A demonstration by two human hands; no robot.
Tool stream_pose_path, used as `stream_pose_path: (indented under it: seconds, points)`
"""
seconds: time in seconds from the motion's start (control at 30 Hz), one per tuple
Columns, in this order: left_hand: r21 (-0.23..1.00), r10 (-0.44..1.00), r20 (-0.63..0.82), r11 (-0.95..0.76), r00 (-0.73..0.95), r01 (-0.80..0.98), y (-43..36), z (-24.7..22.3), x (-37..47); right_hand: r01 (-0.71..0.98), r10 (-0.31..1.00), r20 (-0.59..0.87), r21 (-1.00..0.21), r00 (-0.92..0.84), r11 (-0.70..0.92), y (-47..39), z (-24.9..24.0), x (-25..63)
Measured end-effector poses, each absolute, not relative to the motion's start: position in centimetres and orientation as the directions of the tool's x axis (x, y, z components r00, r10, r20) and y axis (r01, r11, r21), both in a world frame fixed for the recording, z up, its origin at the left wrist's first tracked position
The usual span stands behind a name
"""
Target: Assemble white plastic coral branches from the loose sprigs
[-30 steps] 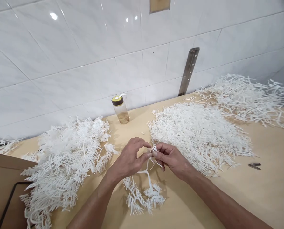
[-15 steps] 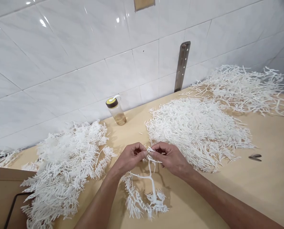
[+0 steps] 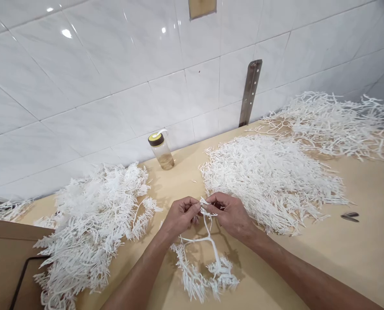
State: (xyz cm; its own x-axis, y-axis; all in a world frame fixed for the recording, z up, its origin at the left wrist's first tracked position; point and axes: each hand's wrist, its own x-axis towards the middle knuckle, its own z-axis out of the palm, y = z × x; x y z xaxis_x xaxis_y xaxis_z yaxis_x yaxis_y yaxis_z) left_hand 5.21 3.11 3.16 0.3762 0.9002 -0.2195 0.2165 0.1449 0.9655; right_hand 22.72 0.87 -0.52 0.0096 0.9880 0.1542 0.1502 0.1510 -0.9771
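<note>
A white plastic branch [image 3: 213, 246] with feathery sprigs on its lower ends hangs from my fingertips over the wooden table. My left hand [image 3: 182, 215] pinches the top of this branch between thumb and forefinger. Close beside it, my right hand [image 3: 232, 215] is closed in a pinch on small white sprigs at the same tip. The exact contact between the fingertips is partly hidden. Just beyond my right hand spreads a heap of loose white sprigs [image 3: 272, 176]. Left of my left hand lies a pile of bushy white branches [image 3: 95, 215].
A bottle [image 3: 162, 153] with a yellow and black lid stands near the tiled wall. Bare white stems [image 3: 336, 122] lie at the back right. Small dark snips [image 3: 350, 216] rest on the right. A metal strip [image 3: 251, 92] leans on the wall; a brown box [image 3: 11, 262] is at left.
The view has shifted slightly, so most things appear a little further right. Both hands keep their pinch at the branch's top, and the hanging branch has swung or turned slightly.
</note>
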Motion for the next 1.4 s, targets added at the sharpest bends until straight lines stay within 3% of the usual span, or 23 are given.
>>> stream_pose_path:
  seconds: [0.33,0.57,0.7,0.97,1.1,1.4]
  points:
    - [0.963,0.933,-0.259,0.230,0.248,0.139,2.5,2.6,5.6,0.341,0.936,0.348,-0.888,0.054,0.310,1.1,0.4,21.8]
    - [0.981,0.967,-0.142,0.110,0.210,0.158,3.3,2.7,4.7,0.324,0.987,0.128,-0.933,-0.100,0.154,2.3,0.5,22.8]
    - [0.983,0.952,-0.148,0.111,0.268,0.149,3.8,2.8,4.2,0.322,0.996,-0.019,-0.947,-0.085,0.009,3.2,1.8,23.6]
    - [0.979,0.923,-0.203,0.184,0.327,0.089,3.6,3.0,4.0,0.433,0.980,0.007,-0.896,-0.198,0.094,3.8,3.5,22.4]
    - [0.980,0.926,-0.195,0.177,0.323,0.087,3.6,2.4,3.9,0.346,0.973,-0.013,-0.936,-0.229,0.069,3.5,2.6,22.1]
    - [0.951,0.955,-0.013,-0.080,0.297,0.298,3.6,0.0,3.9,0.346,0.974,0.129,-0.919,-0.189,0.189,2.6,0.8,22.1]
